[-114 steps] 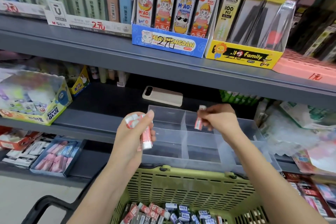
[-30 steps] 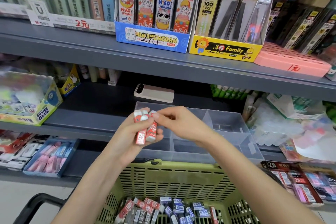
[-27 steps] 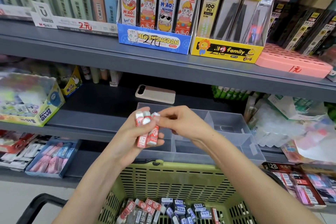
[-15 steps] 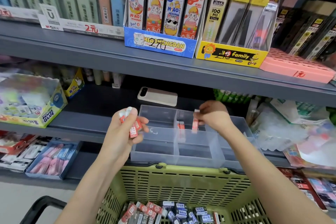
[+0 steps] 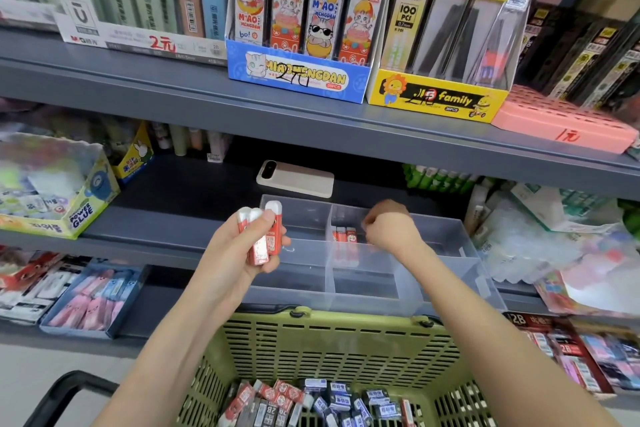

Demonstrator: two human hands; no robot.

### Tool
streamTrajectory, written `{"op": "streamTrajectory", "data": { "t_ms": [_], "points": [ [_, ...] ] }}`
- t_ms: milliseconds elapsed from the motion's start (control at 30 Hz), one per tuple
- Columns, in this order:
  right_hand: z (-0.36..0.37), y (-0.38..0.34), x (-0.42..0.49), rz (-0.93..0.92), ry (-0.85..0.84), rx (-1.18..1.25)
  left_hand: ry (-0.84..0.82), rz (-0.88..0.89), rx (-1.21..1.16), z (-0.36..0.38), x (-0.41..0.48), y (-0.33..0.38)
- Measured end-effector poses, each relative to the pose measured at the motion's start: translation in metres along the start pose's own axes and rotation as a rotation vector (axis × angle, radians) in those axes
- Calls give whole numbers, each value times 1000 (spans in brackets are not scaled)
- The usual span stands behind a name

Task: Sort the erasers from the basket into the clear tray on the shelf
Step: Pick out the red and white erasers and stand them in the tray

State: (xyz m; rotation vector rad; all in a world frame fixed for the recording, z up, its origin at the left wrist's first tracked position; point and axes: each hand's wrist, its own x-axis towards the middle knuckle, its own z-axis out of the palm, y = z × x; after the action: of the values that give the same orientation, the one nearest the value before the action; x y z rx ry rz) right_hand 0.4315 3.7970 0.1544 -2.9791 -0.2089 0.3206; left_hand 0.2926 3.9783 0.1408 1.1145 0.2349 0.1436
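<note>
Status: sorting in progress, early stage by estimate.

Left hand (image 5: 239, 253): clamped round three red-sleeved erasers (image 5: 273, 236), held upright, white ends up, just left of and above the clear tray (image 5: 294, 291). Not yet placed.

Clear tray: seated on the grey shelf (image 5: 156, 229), directly behind the basket (image 5: 329, 317). Left-hand compartments, front and rear: no contents visible.

Basket: a mixed pile of loose erasers (image 5: 311, 402) on the floor of it, red sleeves mostly to the left, blue and dark sleeves to the right. Largest share of the work judged to lie here.

Rear middle compartment: a short row of sorted erasers (image 5: 343, 234), red sleeves, standing on end against the divider. Only deposit visible so far.

Right hand (image 5: 388, 225): over that same compartment, just right of the row, fingers curled and motion-blurred. Cannot tell whether pinching an eraser or holding nothing.

Right-hand compartments: partly hidden by the right forearm; no erasers seen in the visible parts.

Remaining, by estimate: the three in hand, then the basket pile, blue and dark sleeves probably to separate compartments.
</note>
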Motion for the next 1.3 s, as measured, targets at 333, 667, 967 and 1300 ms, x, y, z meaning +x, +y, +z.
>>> {"op": "streamTrajectory", "data": {
  "t_ms": [333, 667, 967, 1300],
  "points": [
    [-3, -49, -81, -506, -125, 947, -130, 26, 44, 4, -2, -6],
    [-9, -55, -32, -222, -100, 1151, 223, 107, 55, -21, 7, 9],
    [26, -93, 22, -254, -273, 341, 188, -18, -426, -24, 10, 1],
    [35, -104, 21, -206, -123, 204, 128, 95, -157, -23, 6, 4]
  ]
}}
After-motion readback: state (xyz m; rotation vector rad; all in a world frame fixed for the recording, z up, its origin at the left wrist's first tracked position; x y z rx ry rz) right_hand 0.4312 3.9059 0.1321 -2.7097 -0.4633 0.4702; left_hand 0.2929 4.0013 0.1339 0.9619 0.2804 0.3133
